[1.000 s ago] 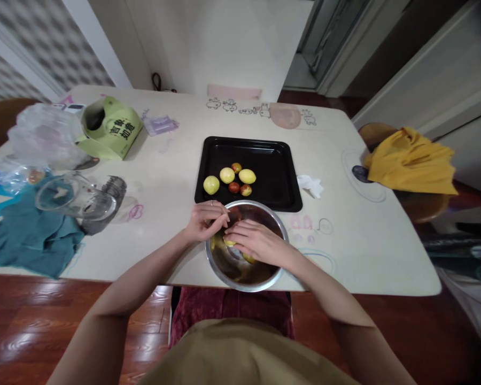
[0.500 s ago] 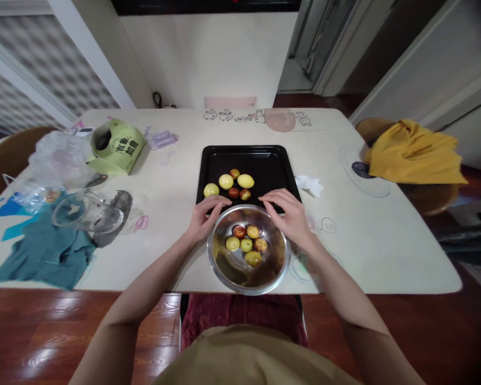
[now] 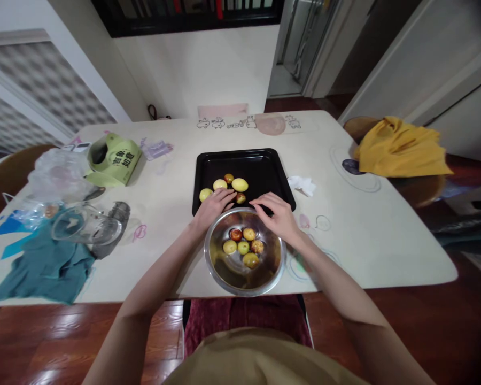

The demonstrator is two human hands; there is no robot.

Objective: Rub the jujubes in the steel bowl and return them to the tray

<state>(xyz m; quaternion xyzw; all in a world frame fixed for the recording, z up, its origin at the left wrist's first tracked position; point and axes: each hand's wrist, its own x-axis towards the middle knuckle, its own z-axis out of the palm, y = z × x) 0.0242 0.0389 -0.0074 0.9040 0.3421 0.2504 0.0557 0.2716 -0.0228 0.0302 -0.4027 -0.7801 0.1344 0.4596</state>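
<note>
Fingers stretched forward, my left hand reaches over the front of the black tray. It covers the spot of one red jujube; whether it touches that fruit I cannot tell. Just right of its fingertips lies a brown-green jujube. Behind are yellow-green jujubes and a smaller brownish jujube. My right hand, open with thumb apart from the fingers, hovers at the right rear rim of a steel bowl. Several jujubes, including a red jujube and a yellow-green jujube, sit in the bowl.
A crumpled white tissue lies right of the tray. On the left are a clear pitcher on its side, a teal cloth, a green paper bag and clear plastic bags. Yellow fabric hangs over the right chair.
My left hand has moved forward and right over the tray, hiding a red jujube. My right fingertips have come closer to the brown-green jujube. The view has tilted up slightly.
</note>
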